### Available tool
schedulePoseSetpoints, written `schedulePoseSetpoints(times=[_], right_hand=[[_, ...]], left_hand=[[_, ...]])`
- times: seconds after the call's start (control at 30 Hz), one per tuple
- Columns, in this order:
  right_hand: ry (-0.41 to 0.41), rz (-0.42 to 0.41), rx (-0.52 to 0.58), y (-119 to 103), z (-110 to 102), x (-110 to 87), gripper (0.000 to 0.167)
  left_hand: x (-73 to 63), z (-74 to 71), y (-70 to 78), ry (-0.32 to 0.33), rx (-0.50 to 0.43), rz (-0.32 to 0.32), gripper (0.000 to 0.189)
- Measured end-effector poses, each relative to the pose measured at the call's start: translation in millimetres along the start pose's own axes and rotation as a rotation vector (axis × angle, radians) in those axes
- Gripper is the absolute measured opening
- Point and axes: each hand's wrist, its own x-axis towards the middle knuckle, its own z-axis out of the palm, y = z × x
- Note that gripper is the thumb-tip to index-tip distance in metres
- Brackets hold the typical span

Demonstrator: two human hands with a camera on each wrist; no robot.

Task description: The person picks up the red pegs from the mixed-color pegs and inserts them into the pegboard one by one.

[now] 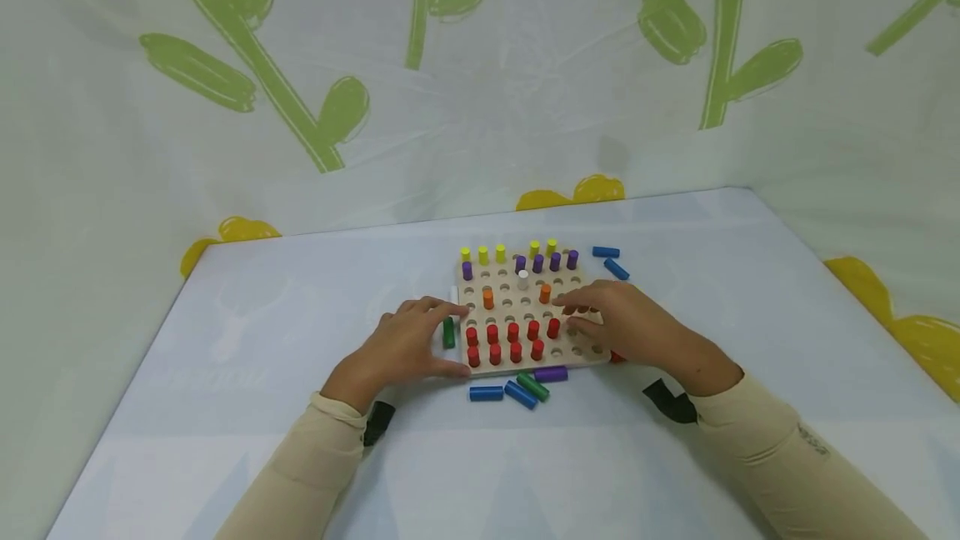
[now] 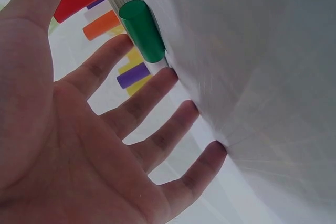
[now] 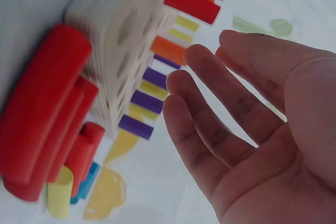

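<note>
A pale wooden pegboard lies on the table with coloured pegs upright in its holes. My left hand is at the board's left side, its index fingertip over the edge and its thumb by the near corner. In the left wrist view its fingers are spread, and a green peg lies against the board's side. Over the board's right part is my right hand, its fingers loosely bent with nothing between them. Its fingertips are close to an orange peg. Red pegs fill much of the two near rows.
Blue, green and purple pegs, including a blue peg, lie loose before the board. Two more blue pegs, one a far blue peg, lie beyond its right corner. Several loose red pegs and a yellow peg lie along its right side.
</note>
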Motion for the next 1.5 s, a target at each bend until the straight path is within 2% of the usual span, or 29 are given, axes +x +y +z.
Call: schedulePoseSetpoints(times=[0.13, 0.27, 0.57, 0.87, 1.1, 1.37, 1.5], right_hand=[[0.057, -0.013, -0.015, 6, -7, -0.6, 0.032], [0.097, 0.008, -0.025, 12, -12, -0.6, 0.034], [0.112, 0.098, -0.018, 28, -24, -1.9, 0.034], [0.094, 0.157, -0.055, 49, -25, -0.2, 0.034], [0.025, 0.238, -0.075, 59, -18, 5.4, 0.037], [0.001, 0.243, -0.091, 65, -9, 11.7, 0.039], [0.005, 0.221, -0.106, 65, -6, 11.8, 0.037]], left_hand=[[-0.6, -1.8, 0.8, -0.001, -0.004, 0.001, 0.087], [0.3, -2.2, 0.6, -0.003, -0.005, 0.000, 0.088], [1.9, -0.9, 0.8, -0.007, -0.002, 0.002, 0.088], [1.7, -1.2, 0.7, -0.011, 0.001, -0.004, 0.087], [1.5, -0.4, 0.7, -0.017, -0.008, -0.015, 0.088], [2.8, 0.1, 0.1, -0.008, -0.011, -0.007, 0.088], [2.1, 0.5, 0.6, -0.007, -0.009, -0.010, 0.088]])
